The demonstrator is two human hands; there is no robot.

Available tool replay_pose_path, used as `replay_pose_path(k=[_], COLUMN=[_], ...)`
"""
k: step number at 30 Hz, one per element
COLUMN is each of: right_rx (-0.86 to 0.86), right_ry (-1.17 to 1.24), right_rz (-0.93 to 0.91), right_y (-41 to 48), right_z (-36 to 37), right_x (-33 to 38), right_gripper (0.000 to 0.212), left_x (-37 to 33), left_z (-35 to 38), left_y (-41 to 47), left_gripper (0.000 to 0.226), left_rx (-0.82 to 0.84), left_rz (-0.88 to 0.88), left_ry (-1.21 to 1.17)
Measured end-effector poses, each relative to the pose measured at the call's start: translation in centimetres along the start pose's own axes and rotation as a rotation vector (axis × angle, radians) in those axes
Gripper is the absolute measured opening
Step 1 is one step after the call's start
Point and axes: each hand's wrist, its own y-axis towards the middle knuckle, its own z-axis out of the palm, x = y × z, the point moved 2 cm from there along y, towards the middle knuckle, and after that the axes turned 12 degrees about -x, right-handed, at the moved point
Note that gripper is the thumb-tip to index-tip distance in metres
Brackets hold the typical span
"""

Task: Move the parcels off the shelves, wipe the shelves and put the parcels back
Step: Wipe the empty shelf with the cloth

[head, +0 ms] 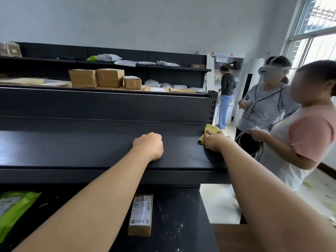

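Observation:
A bare black shelf [91, 150] runs across the middle of the head view. My right hand [215, 141] grips a yellow cloth [211, 130] and presses it onto the shelf's far right end. My left hand [149, 145] rests on the shelf as a loose fist and holds nothing. On the lower shelf [181, 215] lies a long brown parcel [140, 214] with a white label, and a green plastic parcel [14, 206] sits at the left edge.
Cardboard boxes [96, 78] and grey bags [158, 83] fill the shelves behind. Two people [291, 128] stand close on the right, one holding a cable. Another person [225, 95] stands farther back. A window [316, 33] is at the upper right.

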Motion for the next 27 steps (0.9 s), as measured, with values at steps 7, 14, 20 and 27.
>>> replay_pose_path(k=[7,14,20,27], right_rx=[-0.043,-0.093,-0.256,-0.459], right_ry=[0.050,0.035,0.090,0.228], right_rz=[0.002,-0.030,-0.012,0.041], right_y=[-4.0,-9.8,-14.2,-17.4], right_z=[-0.3,-1.0,-1.1,-0.2], right_x=[-2.1,-3.7,-4.3,-3.6], right_gripper=[0.051,0.050,0.031,0.037], left_x=[-0.8,-1.3,-1.3,0.0], left_z=[-0.6,-1.5,-2.2,-3.0], left_y=[-2.3,-5.3,-6.9,-8.8], left_gripper=[0.012,0.012,0.017,0.025], left_rx=[0.001,0.004,-0.010,-0.026], left_rz=[-0.010,0.004,0.000,0.041], left_ry=[-0.002,-0.006,-0.016,0.045])
